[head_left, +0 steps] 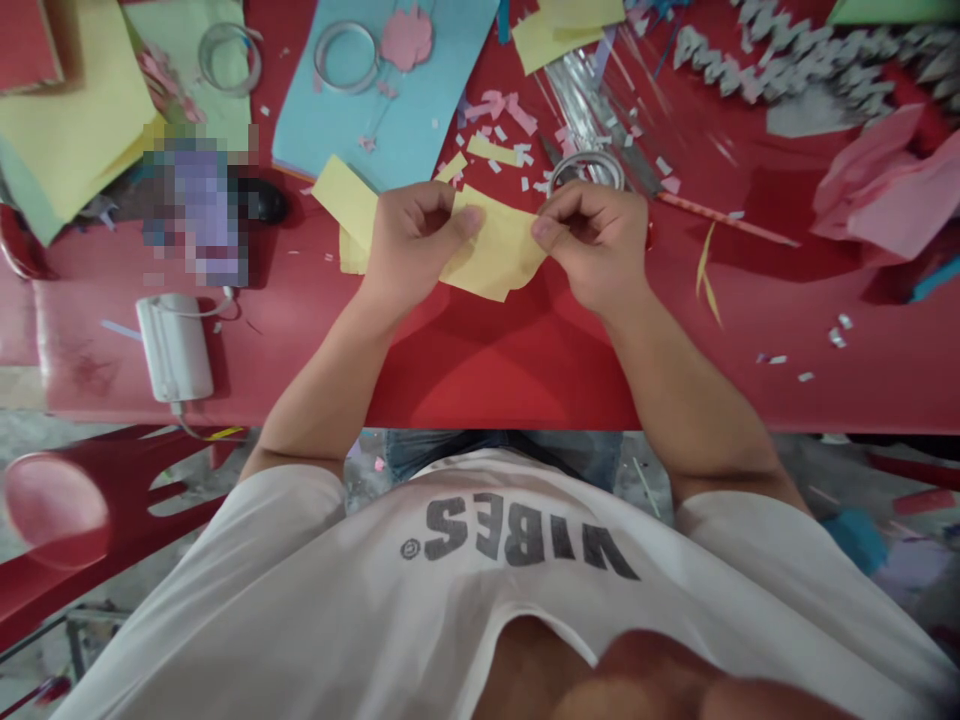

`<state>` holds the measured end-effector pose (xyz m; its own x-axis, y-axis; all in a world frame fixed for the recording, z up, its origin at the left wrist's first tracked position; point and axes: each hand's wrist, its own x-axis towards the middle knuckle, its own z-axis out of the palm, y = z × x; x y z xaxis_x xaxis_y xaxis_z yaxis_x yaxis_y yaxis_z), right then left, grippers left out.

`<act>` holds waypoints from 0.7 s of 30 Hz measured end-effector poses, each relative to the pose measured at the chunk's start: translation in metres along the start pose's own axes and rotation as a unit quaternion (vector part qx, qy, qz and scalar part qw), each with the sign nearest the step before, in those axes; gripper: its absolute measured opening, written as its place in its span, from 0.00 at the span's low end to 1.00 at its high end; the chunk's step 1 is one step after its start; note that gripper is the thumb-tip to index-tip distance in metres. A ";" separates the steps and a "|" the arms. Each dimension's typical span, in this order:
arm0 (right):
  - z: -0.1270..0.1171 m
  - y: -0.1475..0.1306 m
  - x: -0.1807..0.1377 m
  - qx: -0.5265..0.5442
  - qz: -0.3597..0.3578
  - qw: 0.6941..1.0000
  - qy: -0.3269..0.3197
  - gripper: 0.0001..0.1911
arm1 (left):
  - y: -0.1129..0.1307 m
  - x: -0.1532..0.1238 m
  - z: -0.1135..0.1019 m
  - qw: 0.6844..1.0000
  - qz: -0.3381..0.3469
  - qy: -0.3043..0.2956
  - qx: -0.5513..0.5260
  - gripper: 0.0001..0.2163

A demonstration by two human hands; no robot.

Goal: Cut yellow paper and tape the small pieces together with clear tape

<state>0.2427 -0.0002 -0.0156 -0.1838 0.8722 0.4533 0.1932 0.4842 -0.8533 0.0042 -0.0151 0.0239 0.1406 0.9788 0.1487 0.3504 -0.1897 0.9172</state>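
Note:
Between my two hands a piece of yellow paper (495,245) with an uneven, cut-looking edge is held above the red table (510,370). My left hand (416,240) pinches its left side, thumb lying on top. At the right corner my right hand (596,235) grips the sheet between thumb and fingertips. More yellow paper (345,205) lies just left of my left hand, partly behind it. A roll of tape (589,170) sits right behind my right hand, and small yellow strips (493,151) lie beyond the held sheet.
Blue paper (300,120) carries another tape roll (346,57) and a pink paper flower (407,38). A white power bank (175,347) with a cable is at the left. To the right are a striped pencil (727,220), crumpled pink paper (885,190) and scattered scraps.

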 end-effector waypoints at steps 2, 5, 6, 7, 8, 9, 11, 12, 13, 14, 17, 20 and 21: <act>-0.001 0.001 0.000 -0.001 -0.002 1.000 0.001 0.30 | 0.000 0.001 0.002 0.999 -0.005 0.022 -0.023 0.25; -0.002 0.002 0.000 -0.008 0.003 1.000 -0.019 0.29 | 0.002 0.002 0.004 0.999 -0.003 0.028 -0.024 0.24; -0.001 0.003 0.000 -0.010 0.004 1.000 -0.027 0.29 | 0.002 0.003 0.004 0.999 0.001 0.032 -0.024 0.24; -0.001 0.003 -0.001 -0.013 0.004 0.999 -0.029 0.29 | 0.003 0.003 0.004 0.999 0.007 0.036 -0.026 0.24; 0.000 0.002 -0.001 -0.016 0.003 1.000 -0.025 0.28 | 0.003 0.004 0.004 0.999 0.014 0.042 -0.030 0.24; 0.001 0.001 -0.001 -0.021 0.002 1.000 -0.017 0.27 | 0.003 0.005 0.003 0.998 0.023 0.051 -0.033 0.24; 0.002 -0.003 -0.002 -0.035 0.003 0.999 -0.002 0.26 | 0.002 0.006 0.002 0.998 0.031 0.042 -0.031 0.25; 0.002 -0.005 -0.002 -0.042 0.005 0.999 -0.002 0.26 | 0.001 0.006 0.002 0.999 0.032 0.031 -0.029 0.25; 0.002 -0.009 -0.002 -0.048 0.005 0.999 -0.007 0.27 | 0.001 0.006 0.002 0.999 0.032 0.020 -0.027 0.25; 0.002 -0.012 -0.002 -0.051 0.004 0.999 -0.014 0.27 | 0.001 0.005 0.002 0.999 0.033 0.010 -0.026 0.25; 0.001 -0.020 -0.004 -0.045 -0.008 0.998 -0.032 0.25 | 0.002 0.001 0.005 0.999 0.039 -0.011 -0.018 0.23; 0.003 -0.018 -0.005 -0.033 -0.016 0.999 -0.031 0.22 | 0.002 -0.002 0.008 0.999 0.036 -0.036 -0.011 0.22; 0.004 -0.016 -0.005 -0.029 -0.015 0.999 -0.024 0.22 | 0.002 -0.003 0.008 0.998 0.037 -0.044 -0.021 0.21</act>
<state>0.2369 -0.0131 -0.0052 -0.2362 0.8532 0.4651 0.2422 0.5152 -0.8221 0.0119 -0.0186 0.0221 0.2456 0.9514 0.1858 0.2978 -0.2565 0.9195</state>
